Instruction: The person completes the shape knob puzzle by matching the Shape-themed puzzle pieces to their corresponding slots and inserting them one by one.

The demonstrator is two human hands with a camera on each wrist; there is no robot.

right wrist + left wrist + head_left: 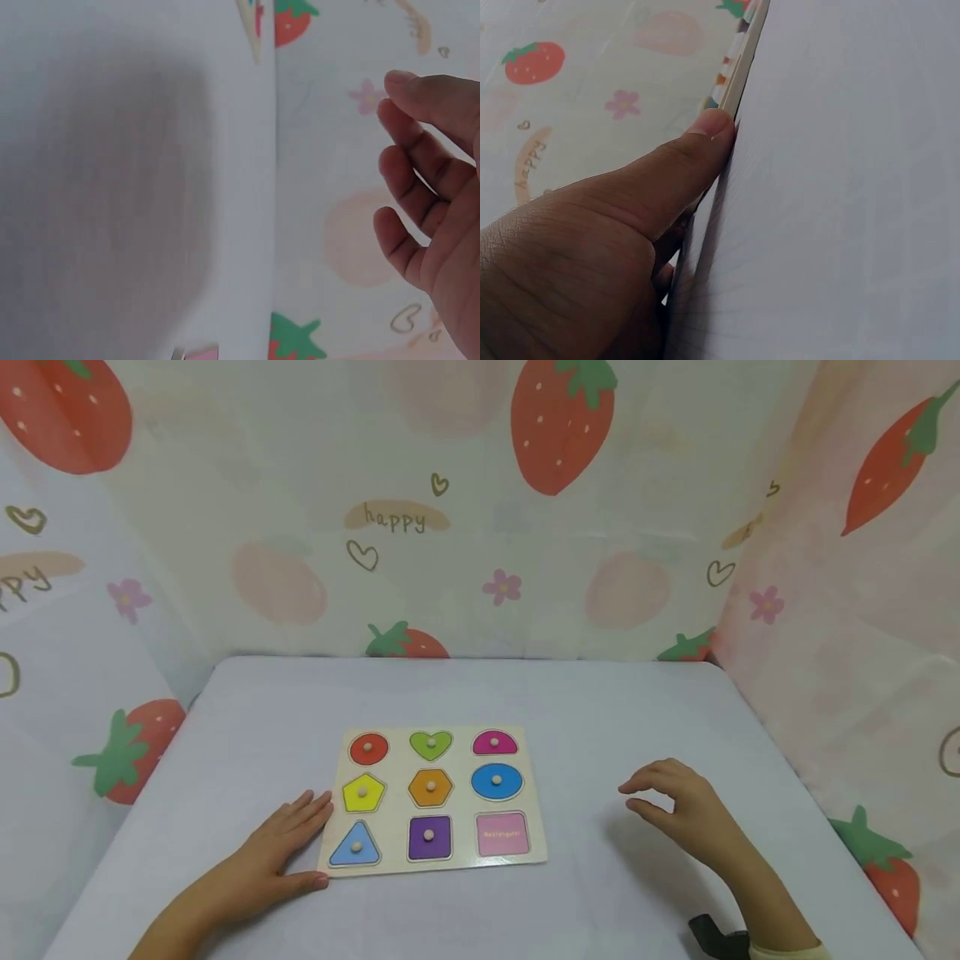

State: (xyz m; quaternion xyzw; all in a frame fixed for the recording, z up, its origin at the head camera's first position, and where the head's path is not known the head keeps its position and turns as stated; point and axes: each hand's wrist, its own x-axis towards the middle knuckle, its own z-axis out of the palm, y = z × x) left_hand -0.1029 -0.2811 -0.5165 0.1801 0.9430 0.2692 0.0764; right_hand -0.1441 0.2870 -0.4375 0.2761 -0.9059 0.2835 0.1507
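A wooden knob puzzle board [457, 853] lies flat on the table with colored shapes in three rows. Most shapes carry a small round knob; the pink rectangle [502, 834] at the lower right has none and shows printed lettering. My left hand [258, 868] rests on the table at the board's left side, fingers extended, fingertips at its edge. In the left wrist view the thumb [679, 161] lies against the board's edge. Raised over the table to the right of the board, my right hand [690, 814] holds nothing; its fingers are loosely bent, the thumb apart.
A white-covered table [585, 702] stands before a strawberry-print curtain [465, 435] that continues along both sides. A black strap-like object [716, 937] is at my right wrist. In the right wrist view a small pink thing [201, 355] shows at the bottom edge.
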